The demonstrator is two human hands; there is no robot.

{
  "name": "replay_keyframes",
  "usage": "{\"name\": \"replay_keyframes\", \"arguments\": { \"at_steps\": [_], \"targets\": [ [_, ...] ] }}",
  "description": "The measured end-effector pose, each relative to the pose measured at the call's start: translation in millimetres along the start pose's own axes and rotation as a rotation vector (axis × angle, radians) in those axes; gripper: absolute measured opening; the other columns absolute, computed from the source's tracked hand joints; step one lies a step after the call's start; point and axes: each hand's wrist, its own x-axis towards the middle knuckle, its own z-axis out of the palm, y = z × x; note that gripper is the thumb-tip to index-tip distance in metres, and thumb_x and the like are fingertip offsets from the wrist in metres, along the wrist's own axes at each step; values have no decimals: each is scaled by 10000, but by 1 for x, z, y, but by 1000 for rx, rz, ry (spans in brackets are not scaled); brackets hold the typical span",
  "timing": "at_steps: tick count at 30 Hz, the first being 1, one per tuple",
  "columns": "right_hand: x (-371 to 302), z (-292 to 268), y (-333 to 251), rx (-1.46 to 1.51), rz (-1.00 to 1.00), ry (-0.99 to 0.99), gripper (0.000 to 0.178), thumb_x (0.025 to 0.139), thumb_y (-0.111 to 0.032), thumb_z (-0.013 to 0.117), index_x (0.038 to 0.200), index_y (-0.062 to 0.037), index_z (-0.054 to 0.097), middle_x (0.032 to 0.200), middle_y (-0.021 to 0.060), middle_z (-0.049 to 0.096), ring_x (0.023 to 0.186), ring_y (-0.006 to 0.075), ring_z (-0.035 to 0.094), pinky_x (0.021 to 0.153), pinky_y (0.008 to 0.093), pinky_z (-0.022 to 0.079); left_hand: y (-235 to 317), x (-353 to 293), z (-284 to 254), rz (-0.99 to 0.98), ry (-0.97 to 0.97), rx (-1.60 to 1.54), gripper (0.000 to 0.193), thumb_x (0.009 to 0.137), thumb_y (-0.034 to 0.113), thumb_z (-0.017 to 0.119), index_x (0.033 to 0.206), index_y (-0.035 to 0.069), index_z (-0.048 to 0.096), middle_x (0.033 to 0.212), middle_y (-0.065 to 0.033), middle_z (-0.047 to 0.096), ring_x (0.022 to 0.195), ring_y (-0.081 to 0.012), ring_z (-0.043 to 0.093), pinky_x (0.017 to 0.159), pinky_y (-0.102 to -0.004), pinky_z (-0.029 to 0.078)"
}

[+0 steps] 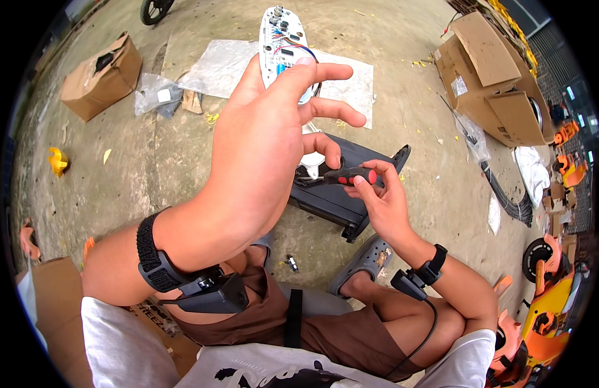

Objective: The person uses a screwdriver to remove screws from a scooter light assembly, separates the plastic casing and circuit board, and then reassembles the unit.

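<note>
Raised in front of the body: a long white oval circuit board [283, 42] with dark components, a blue cylindrical part and thin coloured wires. Gripped along its lower part by the left hand [264, 139], thumb in front, with other fingers spread loosely rightward; probably held up this way for a clear view of the crowded face. Below, partly behind those fingers, a smooth white plastic piece [309, 160]; impossible to tell whether joined to the board.

Pinched between thumb and fingers of the right hand [385, 200]: a short screwdriver with a black-and-red handle [351, 176], pointing left toward the white plastic piece, seemingly for fine control of the shaft. Contact at the tip too small to confirm.

Underneath both, a broad dark grey plastic casing [322, 202], lying on the stained concrete floor [435, 226] just ahead of the feet, presumably for easy reach. Beyond, a pale flat sheet [354, 77], perhaps as protection from the grit. Farther out, a closed-up brown cardboard box [102, 81] on the left and, on the right, a large opened brown carton [471, 68] near a bundle of black cables [511, 197].
</note>
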Motion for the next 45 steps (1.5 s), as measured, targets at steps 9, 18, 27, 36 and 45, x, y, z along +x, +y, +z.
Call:
{"name": "replay_keyframes", "arguments": {
  "at_steps": [9,18,27,36,45],
  "targets": [
    [1,-2,7,13,-11,21,304,963,-110,566,1202,-2,413,1075,133,583,931,196,663,782,281,551,0,-1,-1,3,-9,14,289,1023,216,379,1247,37,408,1223,-151,573,908,-224,617,577,-292,460],
    [-1,-9,5,40,-55,46,303,959,-109,574,1200,-4,424,1111,117,522,932,216,670,768,287,562,-2,0,-3,9,-8,-3,275,1020,195,380,1244,37,407,1217,-158,574,903,-228,625,578,-295,462],
    [-1,-19,4,76,-49,87,289,956,-90,570,1195,-7,429,1099,108,540,904,220,671,753,300,564,-1,0,-3,5,8,19,270,1016,179,378,1243,35,404,1212,-157,574,906,-228,626,578,-298,461],
    [-1,-21,-1,93,-43,140,268,964,-93,553,1185,-8,427,1094,118,545,898,228,675,743,306,566,-1,0,-2,2,6,24,268,1017,179,378,1238,32,408,1209,-153,574,909,-222,623,578,-295,461],
    [-1,-25,4,87,23,186,284,969,-109,552,1190,0,412,1044,132,552,867,230,676,731,311,571,-1,0,-3,7,-6,27,270,1017,181,377,1237,28,410,1206,-158,569,905,-218,621,579,-297,459]
  ]
}}
